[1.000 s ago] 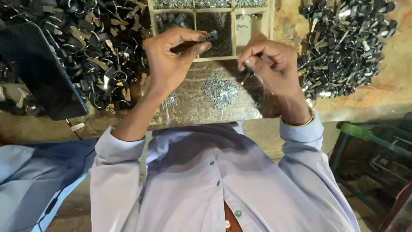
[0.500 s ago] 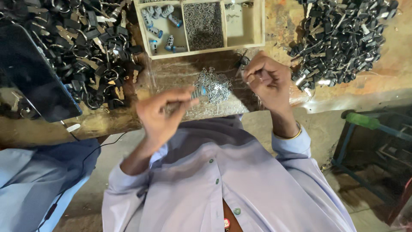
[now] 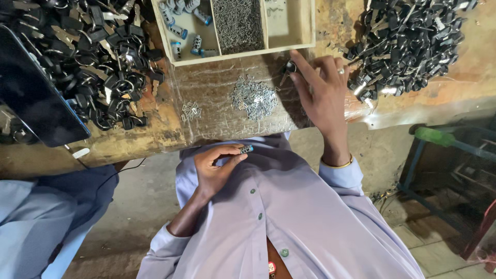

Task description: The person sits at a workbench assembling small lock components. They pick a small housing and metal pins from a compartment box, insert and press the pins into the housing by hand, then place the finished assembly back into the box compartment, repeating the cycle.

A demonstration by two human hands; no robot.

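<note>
While my left hand (image 3: 214,168) hangs below the workbench's (image 3: 155,135) near edge, close to my shirt (image 3: 289,222), its wrist bent inward, thumb and fingertips pinch a small cylinder (image 3: 246,149), silvery with a blue end. Further right, my right hand (image 3: 323,95) reaches over the near edge, fingers spread, fingertips touching a small dark key part (image 3: 289,67) beside the wooden tray (image 3: 235,54).

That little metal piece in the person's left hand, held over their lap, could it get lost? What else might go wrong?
Maybe. The small metal piece sits pinched in the left hand off the table; if it slips, it may fall to the floor. The right hand reaches past the loose pile of tiny silver parts and could scatter them.
</note>
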